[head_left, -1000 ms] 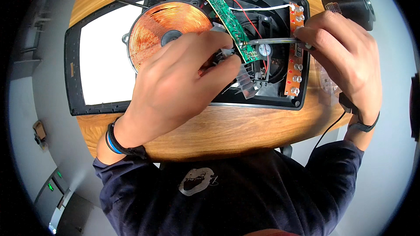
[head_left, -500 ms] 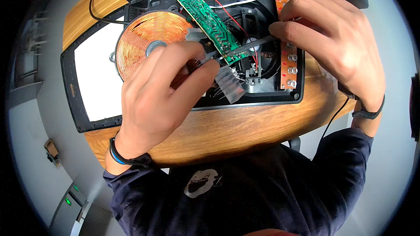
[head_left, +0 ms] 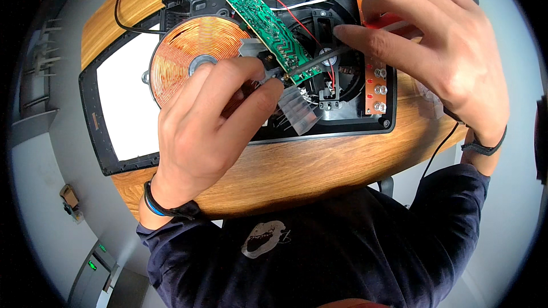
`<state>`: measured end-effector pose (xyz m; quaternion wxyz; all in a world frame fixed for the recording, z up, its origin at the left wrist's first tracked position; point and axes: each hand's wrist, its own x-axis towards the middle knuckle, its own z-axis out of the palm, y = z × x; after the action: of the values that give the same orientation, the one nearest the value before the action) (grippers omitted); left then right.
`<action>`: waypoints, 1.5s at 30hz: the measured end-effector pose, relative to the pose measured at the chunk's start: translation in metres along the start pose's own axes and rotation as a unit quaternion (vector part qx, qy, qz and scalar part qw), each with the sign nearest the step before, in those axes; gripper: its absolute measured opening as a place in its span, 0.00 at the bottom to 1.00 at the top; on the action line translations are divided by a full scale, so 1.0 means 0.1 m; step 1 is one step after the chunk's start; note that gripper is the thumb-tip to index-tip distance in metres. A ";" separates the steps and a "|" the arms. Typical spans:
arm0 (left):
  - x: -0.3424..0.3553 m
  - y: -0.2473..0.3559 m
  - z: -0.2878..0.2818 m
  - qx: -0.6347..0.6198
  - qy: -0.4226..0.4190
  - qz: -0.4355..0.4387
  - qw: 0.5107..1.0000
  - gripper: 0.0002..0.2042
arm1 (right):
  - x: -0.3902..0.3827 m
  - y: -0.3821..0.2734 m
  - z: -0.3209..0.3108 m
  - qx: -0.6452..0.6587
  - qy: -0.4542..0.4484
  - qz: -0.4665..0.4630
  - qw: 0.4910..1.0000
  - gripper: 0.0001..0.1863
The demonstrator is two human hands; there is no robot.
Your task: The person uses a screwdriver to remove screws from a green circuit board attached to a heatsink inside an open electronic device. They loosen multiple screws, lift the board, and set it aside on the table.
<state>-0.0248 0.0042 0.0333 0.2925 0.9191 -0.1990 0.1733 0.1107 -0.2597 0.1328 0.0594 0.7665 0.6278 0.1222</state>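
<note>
Your right grip (head_left: 436,51) pinches a slim tool (head_left: 330,56); your left grip (head_left: 200,131) I cannot judge. At its one o'clock, the green circuit board (head_left: 274,37) seems light, stiff, fragile: take its edges.

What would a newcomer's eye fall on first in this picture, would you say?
Probably the round copper coil, left of centre, its orange windings vivid beside the bright white panel at the far left. Next comes the green board, slanting across the middle. The right grip then draws the eye, holding a thin tool with its tip at the board's lower end.
</note>
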 end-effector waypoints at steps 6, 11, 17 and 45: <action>-0.03 -0.07 0.06 -0.003 0.021 0.027 0.999 0.13 | 0.00 0.01 -0.04 0.005 -0.001 0.010 1.000 0.14; -0.02 -0.05 0.05 -0.008 0.022 0.023 0.999 0.13 | -0.01 0.04 -0.07 0.012 -0.003 0.019 1.000 0.15; 0.00 -0.08 0.03 0.025 0.024 0.050 0.998 0.13 | -0.02 0.08 -0.10 0.019 -0.003 0.025 0.999 0.15; 0.01 -0.11 0.02 -0.003 -0.015 0.055 0.998 0.12 | -0.50 0.56 -0.15 0.299 0.003 0.166 0.940 0.19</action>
<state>-0.0183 0.0106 0.0273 0.2824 0.9085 -0.2538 0.1745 0.1510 -0.3210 0.1558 -0.1955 0.8418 0.4995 -0.0601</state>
